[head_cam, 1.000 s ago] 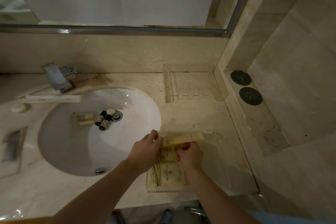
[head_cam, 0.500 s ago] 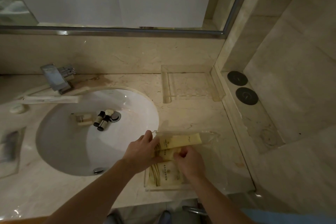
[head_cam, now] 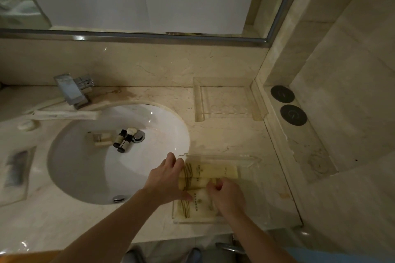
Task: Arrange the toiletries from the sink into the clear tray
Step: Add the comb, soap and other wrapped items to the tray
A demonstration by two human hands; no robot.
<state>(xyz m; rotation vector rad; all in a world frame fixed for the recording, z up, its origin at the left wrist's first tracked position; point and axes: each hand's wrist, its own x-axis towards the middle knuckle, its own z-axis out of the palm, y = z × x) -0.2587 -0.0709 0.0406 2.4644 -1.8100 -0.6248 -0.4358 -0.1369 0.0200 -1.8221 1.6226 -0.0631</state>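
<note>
Lower centre of the frame, both hands square pale yellow tubes (head_cam: 208, 172) inside the clear plastic tray (head_cam: 245, 159) on the marble surface (head_cam: 224, 139); left hand (head_cam: 166, 179) rests loose fingers against their ends; right hand (head_cam: 226, 195) pinches the middle tube; best nudge them parallel and snug; small dark-capped bottles (head_cam: 121, 141) wait in the white sink (head_cam: 162, 126).

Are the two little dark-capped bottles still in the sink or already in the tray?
In the sink. The two small bottles lie on their sides in the white basin beside the drain, apart from the clear tray.

dim warm light, glare on the mirror frame (head_cam: 81, 38), soft blur, wide-angle bending at edges
</note>
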